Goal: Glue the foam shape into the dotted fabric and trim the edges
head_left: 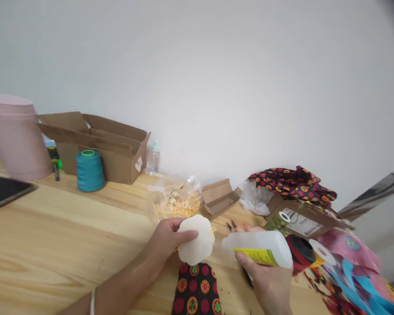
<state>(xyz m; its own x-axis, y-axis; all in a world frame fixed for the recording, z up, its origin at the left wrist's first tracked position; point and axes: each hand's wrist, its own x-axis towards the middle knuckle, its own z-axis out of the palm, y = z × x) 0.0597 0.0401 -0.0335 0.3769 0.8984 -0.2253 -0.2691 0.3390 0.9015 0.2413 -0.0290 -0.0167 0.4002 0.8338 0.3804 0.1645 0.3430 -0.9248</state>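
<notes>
My left hand (170,238) pinches a white piece with a scalloped edge (200,247), its thumb lying across the front. A small yellow cord loop (213,229) sticks out at the piece's right edge. In my right hand (262,275) is a translucent white squeeze bottle (259,243) with a yellow label, tipped sideways so that its nozzle points left at the white piece. Just below the piece lies dark fabric with colourful flower dots (197,288). Scissors (231,225) rest on the table behind the bottle, partly hidden by it and my right hand.
A plastic bag with yellow cords (174,203) and a small open carton (219,199) lie ahead. Leftward stand a teal thread cone (90,171), a large cardboard box (118,162) and a pink bin (18,140). Thread spools (300,251) and fabric scraps (351,249) crowd the right.
</notes>
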